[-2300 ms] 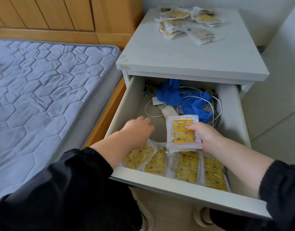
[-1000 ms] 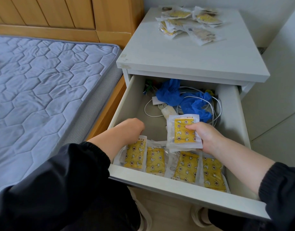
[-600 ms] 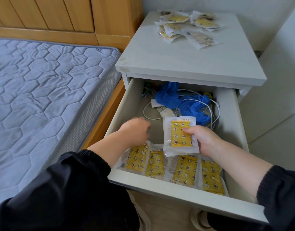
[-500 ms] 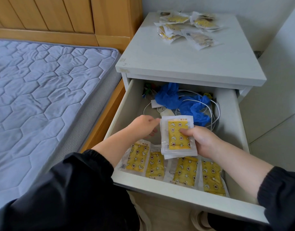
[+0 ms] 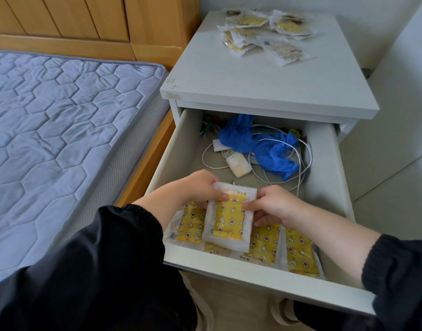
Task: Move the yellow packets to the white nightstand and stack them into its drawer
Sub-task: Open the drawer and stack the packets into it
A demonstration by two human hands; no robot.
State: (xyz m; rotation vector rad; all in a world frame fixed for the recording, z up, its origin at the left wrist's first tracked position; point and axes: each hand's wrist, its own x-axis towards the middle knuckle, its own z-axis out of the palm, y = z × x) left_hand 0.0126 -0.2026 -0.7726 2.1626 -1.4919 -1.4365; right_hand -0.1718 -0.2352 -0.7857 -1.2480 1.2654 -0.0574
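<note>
One yellow packet [image 5: 229, 218] is now held by both hands, low over the left part of the row of packets [image 5: 265, 244] that lines the front of the drawer [image 5: 322, 163]. A moment ago only the right hand [image 5: 274, 204] carried it, higher and further back, while the left hand [image 5: 200, 187] was busy at the row's left end. The left hand has since crossed over and pinches the packet's upper left edge, thumb on its face; the right hand is clamped on the upper right edge, thumb on top and fingers curled beneath. The packet sits tilted, its near end already over the second packet from the left, though I cannot tell whether it touches.

I judge that the row's left end is tidy enough and a second layer is being started, so stacking proper begins here.

Behind the hands, blue gloves [image 5: 272, 154] and white cables [image 5: 300, 163] fill the drawer's back. A loose pile of packets [image 5: 265, 32] waits at the far edge of the nightstand [image 5: 265, 84], unchanged, so most of the work remains. The mattress [image 5: 62, 115] lies to the left.
</note>
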